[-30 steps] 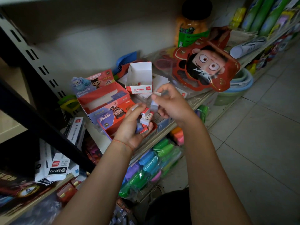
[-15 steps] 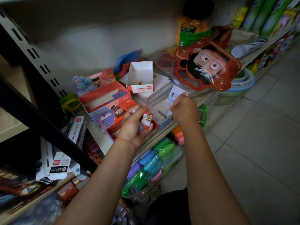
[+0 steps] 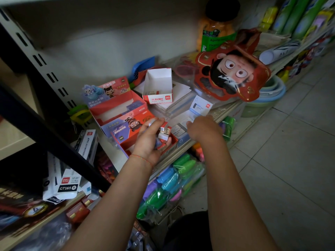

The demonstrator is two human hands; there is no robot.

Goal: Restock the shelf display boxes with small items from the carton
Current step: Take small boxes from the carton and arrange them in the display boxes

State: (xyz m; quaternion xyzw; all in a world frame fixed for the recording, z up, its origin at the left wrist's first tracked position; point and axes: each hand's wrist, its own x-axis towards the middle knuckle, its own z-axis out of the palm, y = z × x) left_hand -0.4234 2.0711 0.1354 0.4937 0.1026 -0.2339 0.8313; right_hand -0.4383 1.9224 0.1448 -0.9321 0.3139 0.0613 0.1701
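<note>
Head view: left hand (image 3: 151,142) grips a cluster of small erasers (image 3: 165,132) above the red display box (image 3: 126,140) on the shelf (image 3: 226,109). Right hand (image 3: 204,127) reaches over flat packets (image 3: 181,128) beside it; its grip cannot be determined. White carton (image 3: 157,87) stands behind.

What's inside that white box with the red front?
The white box looks almost empty: one small eraser lies at the bottom. Its front wall hides the nearest part of the floor.
</note>
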